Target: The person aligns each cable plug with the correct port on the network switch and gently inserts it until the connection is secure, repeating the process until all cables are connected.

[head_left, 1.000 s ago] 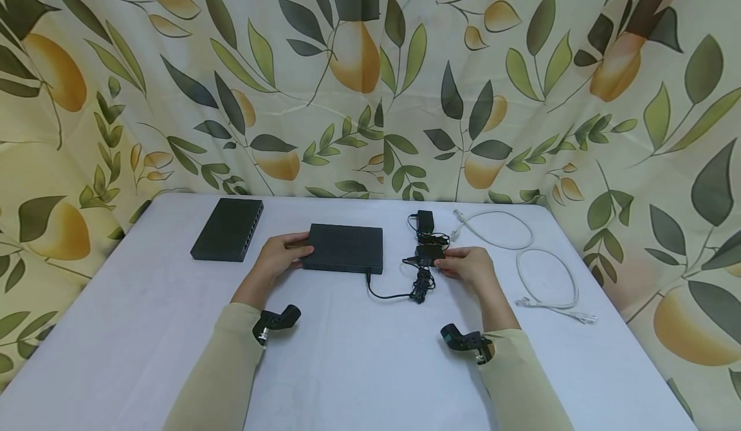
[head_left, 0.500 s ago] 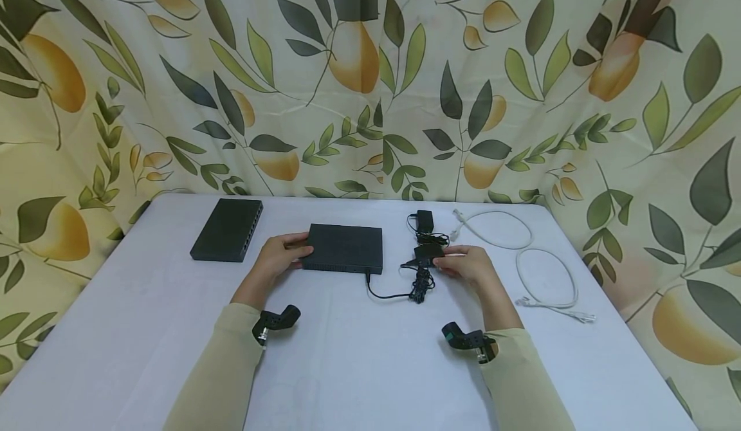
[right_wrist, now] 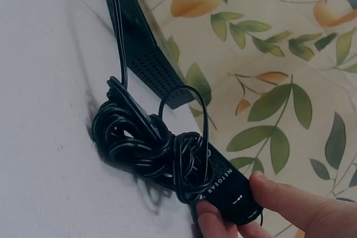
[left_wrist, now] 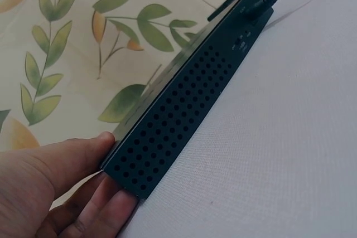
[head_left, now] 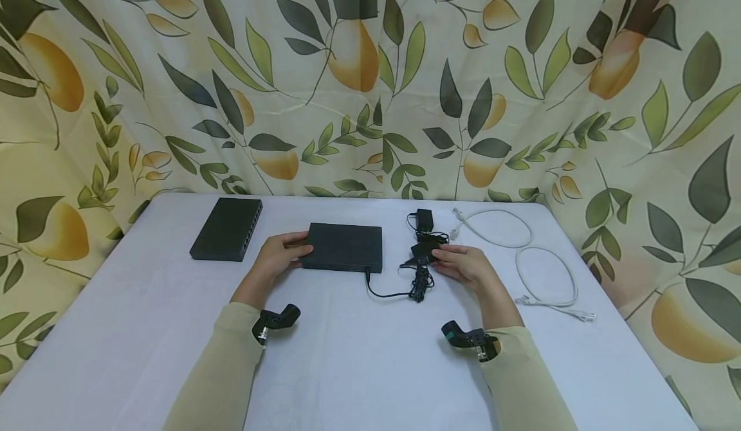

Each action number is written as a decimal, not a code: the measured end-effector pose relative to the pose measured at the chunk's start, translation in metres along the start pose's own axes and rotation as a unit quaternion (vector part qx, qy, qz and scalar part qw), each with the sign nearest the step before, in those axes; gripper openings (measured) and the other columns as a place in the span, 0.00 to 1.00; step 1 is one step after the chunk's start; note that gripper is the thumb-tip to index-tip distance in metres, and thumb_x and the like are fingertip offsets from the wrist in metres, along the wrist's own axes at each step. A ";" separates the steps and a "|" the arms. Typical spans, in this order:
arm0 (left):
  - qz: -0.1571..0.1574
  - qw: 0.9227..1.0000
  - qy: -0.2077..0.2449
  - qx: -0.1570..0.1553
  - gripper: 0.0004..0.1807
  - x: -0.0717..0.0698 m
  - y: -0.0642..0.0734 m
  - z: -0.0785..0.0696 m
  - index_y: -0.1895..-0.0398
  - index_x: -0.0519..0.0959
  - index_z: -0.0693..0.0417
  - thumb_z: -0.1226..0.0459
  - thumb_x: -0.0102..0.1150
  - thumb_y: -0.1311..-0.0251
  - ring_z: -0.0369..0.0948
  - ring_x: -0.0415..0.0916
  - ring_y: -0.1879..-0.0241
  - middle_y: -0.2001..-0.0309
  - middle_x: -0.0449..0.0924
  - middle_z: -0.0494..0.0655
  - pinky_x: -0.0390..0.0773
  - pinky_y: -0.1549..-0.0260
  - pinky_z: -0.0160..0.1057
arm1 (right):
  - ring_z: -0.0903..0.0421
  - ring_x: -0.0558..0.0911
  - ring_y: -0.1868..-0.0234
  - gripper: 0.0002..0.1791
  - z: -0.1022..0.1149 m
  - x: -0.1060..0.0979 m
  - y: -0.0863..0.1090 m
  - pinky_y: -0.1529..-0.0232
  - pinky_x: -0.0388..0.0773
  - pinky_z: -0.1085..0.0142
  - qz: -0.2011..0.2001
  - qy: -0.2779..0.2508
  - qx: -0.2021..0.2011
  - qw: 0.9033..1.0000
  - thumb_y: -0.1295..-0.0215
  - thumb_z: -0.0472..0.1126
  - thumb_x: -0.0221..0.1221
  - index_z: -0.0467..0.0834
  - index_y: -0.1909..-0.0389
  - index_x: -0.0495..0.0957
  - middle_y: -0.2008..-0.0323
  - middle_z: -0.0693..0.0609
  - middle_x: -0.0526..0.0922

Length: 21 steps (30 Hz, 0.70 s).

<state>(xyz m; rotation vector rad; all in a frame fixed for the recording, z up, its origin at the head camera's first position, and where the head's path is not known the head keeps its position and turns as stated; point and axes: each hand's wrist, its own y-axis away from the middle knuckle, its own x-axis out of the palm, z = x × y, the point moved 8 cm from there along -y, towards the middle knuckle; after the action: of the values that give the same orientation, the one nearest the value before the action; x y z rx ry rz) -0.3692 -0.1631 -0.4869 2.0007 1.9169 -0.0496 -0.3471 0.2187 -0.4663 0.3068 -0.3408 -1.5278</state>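
Note:
A black network switch (head_left: 343, 247) lies at the middle of the table, a thin black cord plugged into its near edge. My left hand (head_left: 278, 255) grips the switch's left end, thumb on top and fingers below, as the left wrist view shows. To the right, my right hand (head_left: 465, 265) pinches a black power adapter (right_wrist: 233, 196) marked NETGEAR between thumb and fingers. A coiled black cord (right_wrist: 139, 143) hangs together in a bundle beside that adapter. Farther back lies another black adapter (head_left: 424, 219) with its own coiled cord.
A second black network switch (head_left: 227, 229), ports along its right side, lies at the table's left. Two looped white Ethernet cables (head_left: 573, 283) lie to the right of my right hand. A patterned curtain (head_left: 370, 154) hangs behind the white-covered table (head_left: 347, 366).
My right hand has shifted slightly left and away from me, and the adapter has moved a little left with it. My left hand and the switch have stayed in place.

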 end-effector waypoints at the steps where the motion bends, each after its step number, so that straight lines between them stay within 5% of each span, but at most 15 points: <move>1: 0.000 1.000 0.000 0.001 0.28 0.000 0.000 0.000 0.34 0.74 0.52 0.63 0.66 0.39 0.47 0.75 0.44 0.34 0.72 0.54 0.84 0.62 0.32 | 0.59 0.86 0.66 0.32 0.000 0.001 0.000 0.52 0.84 0.63 0.006 -0.007 -0.001 1.000 0.34 0.30 0.61 0.25 0.33 0.61 0.66 0.52 0.83; 21: -0.002 1.000 0.001 0.004 0.27 0.000 0.001 -0.001 0.35 0.75 0.53 0.64 0.66 0.39 0.48 0.77 0.43 0.36 0.75 0.55 0.85 0.59 0.35 | 0.61 0.86 0.64 0.29 0.012 0.031 0.003 0.48 0.82 0.62 0.028 -0.017 -0.030 0.999 0.34 0.31 0.61 0.24 0.35 0.64 0.67 0.54 0.84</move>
<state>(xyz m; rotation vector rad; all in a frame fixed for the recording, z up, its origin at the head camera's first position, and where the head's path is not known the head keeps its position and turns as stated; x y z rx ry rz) -0.3687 -0.1631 -0.4856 2.0020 1.9259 -0.0553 -0.3488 0.1876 -0.4539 0.2220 -0.3278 -1.4875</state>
